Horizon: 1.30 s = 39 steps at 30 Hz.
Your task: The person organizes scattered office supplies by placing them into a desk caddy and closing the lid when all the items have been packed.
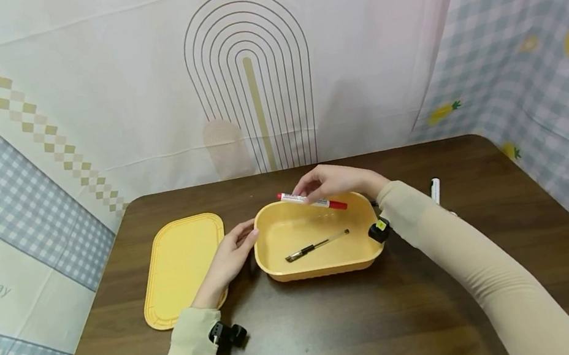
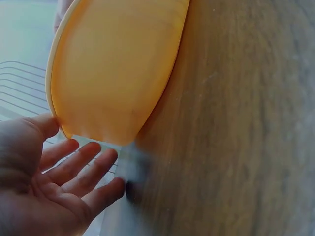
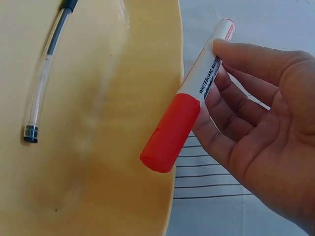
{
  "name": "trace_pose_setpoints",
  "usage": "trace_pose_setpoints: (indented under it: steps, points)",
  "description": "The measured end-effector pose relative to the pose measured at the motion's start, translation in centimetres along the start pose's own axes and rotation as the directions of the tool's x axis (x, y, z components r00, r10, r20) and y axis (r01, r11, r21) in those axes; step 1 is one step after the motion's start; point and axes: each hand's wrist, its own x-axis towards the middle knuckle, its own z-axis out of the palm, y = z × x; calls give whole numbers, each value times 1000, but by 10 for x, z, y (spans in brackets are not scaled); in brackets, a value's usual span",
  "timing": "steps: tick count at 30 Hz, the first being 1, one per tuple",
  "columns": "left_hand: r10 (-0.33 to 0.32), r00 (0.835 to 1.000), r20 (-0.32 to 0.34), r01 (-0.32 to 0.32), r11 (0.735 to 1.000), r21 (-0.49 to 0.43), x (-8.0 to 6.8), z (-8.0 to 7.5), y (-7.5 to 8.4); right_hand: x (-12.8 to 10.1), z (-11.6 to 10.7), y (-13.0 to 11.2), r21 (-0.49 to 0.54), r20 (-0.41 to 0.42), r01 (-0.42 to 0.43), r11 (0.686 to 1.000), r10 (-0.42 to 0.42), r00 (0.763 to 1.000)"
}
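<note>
Pinching a marker [image 3: 189, 98], the right hand [image 1: 331, 181] hovers over a bin [image 1: 279, 234] holding a pen [image 1: 307, 250]; the left hand [image 1: 231, 256] loosely touches the bin.

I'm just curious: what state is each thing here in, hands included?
Yellow box: open, upright on the table
Yellow lid: off, lying flat
Pen: lying in the box
Red marker: capped, held above the box
White marker: lying on the table; cap unclear
Left hand: touching the box's rim
Right hand: pinching the red marker
</note>
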Motion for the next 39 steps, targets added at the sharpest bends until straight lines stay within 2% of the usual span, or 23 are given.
trace_pose_setpoints:
  steps: [4,11,13,19,23,27,31,39]
  points:
    - [19,1000,-4,-19,1000,7,0,0,2,5,6,2,-38,3,3,999,-3,1000]
    - [44,999,19,-43,999,-16,-12,-4,37,11,14,0,-92,11,21,996,-20,1000]
    - [47,999,21,-46,998,-32,-9,-4,33,12,17,-1,-99,20,22,995,-20,1000]
    - [60,998,5,-59,994,-91,5,-2,5,15,24,-3,-160,39,47,986,-42,998]
    - [91,996,-9,-92,992,-86,6,-2,0,20,29,-3,-199,68,60,978,-47,997]
    - [110,994,-13,-110,992,-67,6,-2,1,22,33,-1,-230,93,62,971,-42,995]
    - [115,993,0,-115,993,-36,5,-2,4,23,35,1,-240,80,44,970,-26,996]
    - [114,991,66,-121,985,120,4,-9,16,21,36,-3,-290,88,64,955,-40,995]
